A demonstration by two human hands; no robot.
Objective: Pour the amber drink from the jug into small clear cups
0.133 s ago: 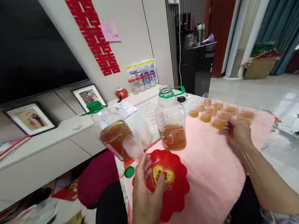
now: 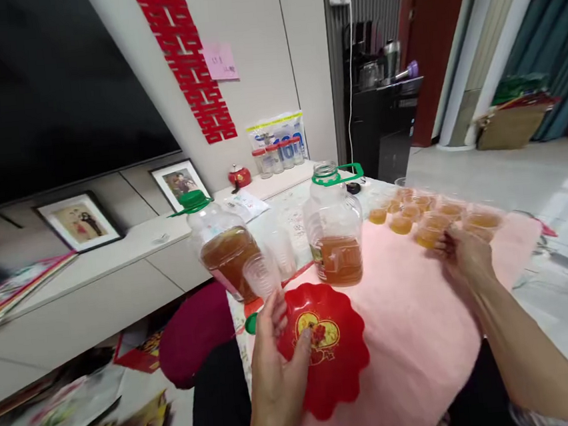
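Note:
My left hand (image 2: 279,367) hovers over the left side of a red scalloped plate (image 2: 334,369), thumb and fingers apart. Just beyond its fingertips a clear plastic cup (image 2: 260,277) leans, beside a stack of clear cups (image 2: 282,253). My right hand (image 2: 469,255) has its fingers curled at the side of a clear plastic cup of amber liquid (image 2: 429,231), nearest me in a cluster of several filled cups (image 2: 401,223). An uncapped jug (image 2: 337,258), partly filled with amber liquid, stands between my hands. A second jug (image 2: 230,255) with a green cap is to its left.
Pink cloth (image 2: 400,329) covers much of the table. A green lid (image 2: 252,323) lies left of the plate. Behind are a white packet (image 2: 246,206), red-lidded jars (image 2: 279,158) and a small red teapot (image 2: 239,176). A maroon stool (image 2: 195,335) stands at the left.
The view has turned slightly left, so the scene sits further right. My hands keep nearly the same places over the plate and at the cup.

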